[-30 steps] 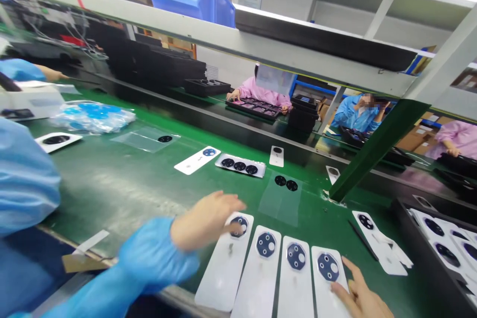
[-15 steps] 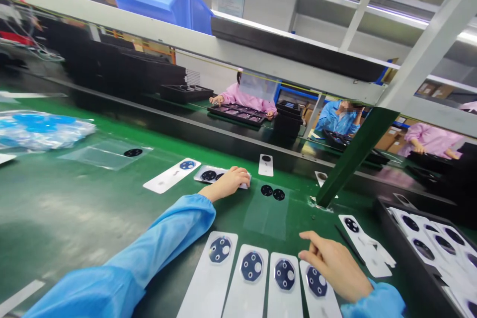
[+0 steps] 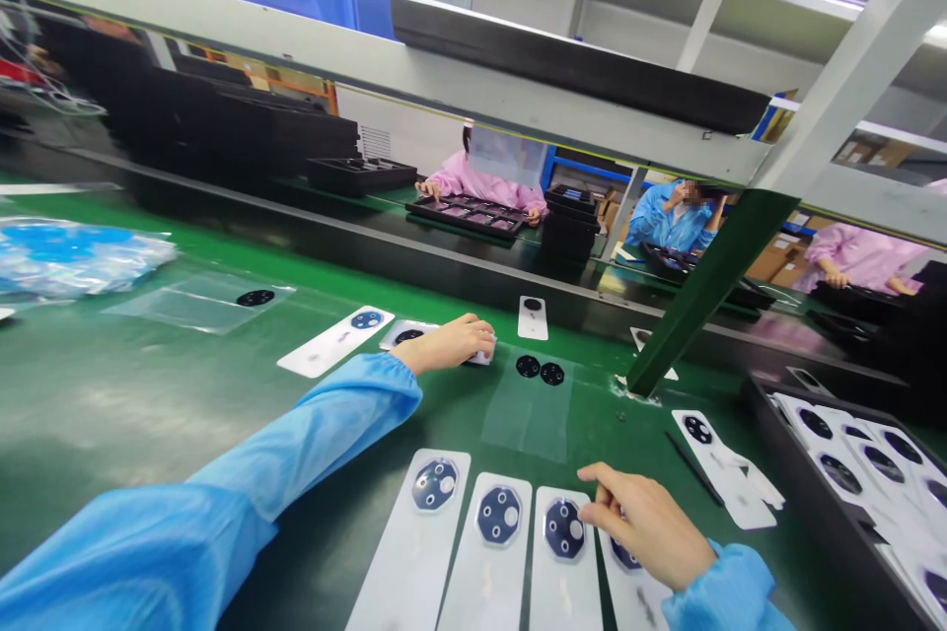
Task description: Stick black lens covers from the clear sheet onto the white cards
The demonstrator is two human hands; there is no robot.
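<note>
My left hand (image 3: 453,342) lies across a pale strip with black camera-lens discs (image 3: 392,339). Its fingers are bent together over the strip's right end, and the palm hides part of the discs. In front of me stand several long white phone back panels (image 3: 419,552) side by side, each with a dark blue octagonal film with holes at its top. Over the two rightmost of these hovers my right hand (image 3: 647,523), empty, index finger and thumb apart. A clear sheet (image 3: 527,419) carrying two black discs (image 3: 540,370) lies between the hands.
Another white panel (image 3: 334,342) lies left of the strip. Clear bags with blue pieces (image 3: 78,256) are at far left. Right of me are a black pen-like stick (image 3: 693,468), a panel with white scraps (image 3: 729,473), a black tray (image 3: 829,523) of panels, and a green post (image 3: 710,291).
My left hand has slid slightly left along the strip and covers more of the discs. My right hand has shifted left, toward the third panel. The camera view has moved a little.
</note>
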